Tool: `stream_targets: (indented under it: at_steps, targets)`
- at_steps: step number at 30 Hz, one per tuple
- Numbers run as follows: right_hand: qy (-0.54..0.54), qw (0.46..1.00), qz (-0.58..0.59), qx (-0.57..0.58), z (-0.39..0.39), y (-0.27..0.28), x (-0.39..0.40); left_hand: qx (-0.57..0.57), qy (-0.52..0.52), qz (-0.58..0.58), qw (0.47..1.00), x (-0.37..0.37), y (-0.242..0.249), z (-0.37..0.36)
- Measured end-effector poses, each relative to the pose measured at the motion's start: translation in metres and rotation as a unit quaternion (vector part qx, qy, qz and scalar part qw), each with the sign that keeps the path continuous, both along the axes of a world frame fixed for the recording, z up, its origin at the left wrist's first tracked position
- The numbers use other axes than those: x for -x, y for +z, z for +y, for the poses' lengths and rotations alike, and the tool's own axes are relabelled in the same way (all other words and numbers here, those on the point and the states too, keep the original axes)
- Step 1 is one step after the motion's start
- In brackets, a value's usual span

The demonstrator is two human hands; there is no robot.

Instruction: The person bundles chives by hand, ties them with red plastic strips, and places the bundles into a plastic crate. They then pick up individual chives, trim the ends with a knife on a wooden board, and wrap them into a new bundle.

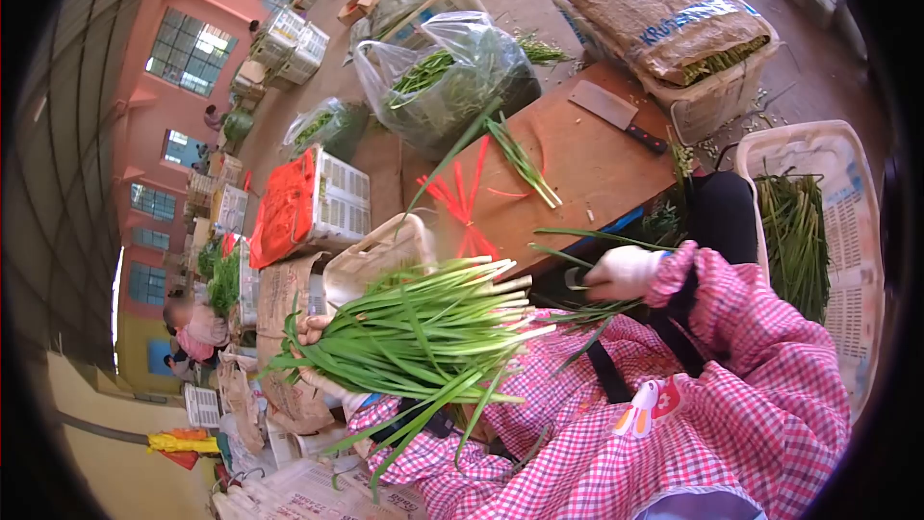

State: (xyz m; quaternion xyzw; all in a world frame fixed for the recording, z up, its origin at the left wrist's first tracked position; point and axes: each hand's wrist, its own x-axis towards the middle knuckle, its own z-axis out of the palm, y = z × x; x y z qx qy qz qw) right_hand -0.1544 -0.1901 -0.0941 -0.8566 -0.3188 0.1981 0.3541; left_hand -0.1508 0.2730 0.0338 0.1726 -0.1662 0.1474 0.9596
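Observation:
A big bunch of long green leaves with pale stem ends (pixel 423 327) lies across my left hand (pixel 313 329), whose fingers wrap round its leafy side. My right hand (pixel 621 274), in a white glove, is closed near a few loose green stalks (pixel 587 234); what its fingers hold is too blurred to make out. On the brown board (pixel 568 149) lie a few cut stalks (pixel 525 162), red ties (pixel 467 202) and a cleaver with a black handle (pixel 616 114).
Beyond the board stand a clear bag of greens (pixel 448 77) and a sack-covered crate (pixel 664 19). A white crate with green stalks (pixel 837 149) is at the right. An orange-covered crate (pixel 337 193) stands at the left. A person (pixel 197 327) sits farther left.

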Motion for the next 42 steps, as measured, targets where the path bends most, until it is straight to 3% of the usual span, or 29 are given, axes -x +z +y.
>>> stream_targets:
  at_steps: [2,4,7,8,10,11,13,15,19,21,23,27,30,31,34,35,37,38,39,42]
  targets:
    - [0.05,0.97,-0.026,0.235,-0.024,-0.007,0.01,-0.018,0.005,0.008,1.0,-0.001,-0.003,0.004]
    - [0.06,0.95,-0.029,0.304,-0.035,0.05,0.021,-0.011,-0.007,0.044,0.999,0.004,0.007,-0.019]
    - [-0.018,0.965,-0.119,0.234,-0.03,0.088,0.025,0.018,0.064,0.106,0.992,0.005,0.032,-0.068]
    - [-0.018,0.965,-0.123,0.231,-0.025,0.092,0.023,-0.113,-0.053,0.003,0.992,0.004,0.036,-0.074]
    - [-0.089,0.975,-0.195,-0.065,-0.017,0.097,0.027,-0.054,-0.023,0.035,0.998,0.002,0.034,-0.076]
    - [-0.103,0.964,-0.216,-0.114,-0.007,0.1,0.029,0.009,0.007,0.074,0.997,0.001,0.03,-0.078]
    - [-0.12,0.953,-0.239,-0.144,0.001,0.097,0.031,0.021,-0.012,0.069,0.997,-0.005,0.023,-0.076]
    - [-0.152,0.941,-0.29,-0.083,0.035,0.105,0.025,-0.057,-0.055,0.042,0.996,-0.009,0.018,-0.067]
    - [-0.162,0.938,-0.304,-0.036,0.064,0.102,0.013,-0.032,-0.09,0.066,0.993,-0.01,0.004,-0.058]
    - [-0.155,0.927,-0.328,-0.091,0.073,0.097,0.005,-0.075,-0.075,0.071,0.992,-0.009,0.013,-0.08]
    - [-0.153,0.929,-0.328,-0.082,0.077,0.098,0.008,-0.018,0.039,0.17,0.984,-0.004,0.035,-0.119]
    - [-0.17,0.919,-0.349,-0.074,0.06,0.098,0.013,-0.003,0.035,0.181,0.983,-0.006,0.023,-0.113]
    - [-0.17,0.914,-0.362,-0.075,0.045,0.095,0.017,-0.026,0.009,0.185,0.982,-0.009,0.02,-0.119]
    - [-0.173,0.914,-0.361,-0.073,0.041,0.095,0.02,-0.04,-0.034,0.137,0.989,-0.009,0.02,-0.124]
    - [-0.186,0.903,-0.356,-0.151,0.03,0.093,0.031,-0.104,-0.134,0.043,0.985,0.0,0.036,-0.146]
    - [-0.211,0.878,-0.379,-0.204,0.029,0.086,0.033,-0.058,-0.172,0.042,0.982,-0.006,0.036,-0.14]
    - [-0.217,0.856,-0.346,-0.318,0.025,0.08,0.038,-0.032,-0.182,0.006,0.983,-0.007,0.029,-0.13]
    - [-0.186,0.904,-0.237,-0.303,0.017,0.078,0.046,0.002,-0.208,-0.026,0.978,-0.007,0.028,-0.133]
    - [-0.151,0.9,-0.09,-0.398,0.012,0.081,0.053,0.001,-0.209,-0.025,0.978,-0.007,0.03,-0.132]
    - [-0.062,0.901,0.141,-0.407,-0.013,0.085,0.064,-0.077,-0.31,-0.025,0.947,-0.004,0.037,-0.115]
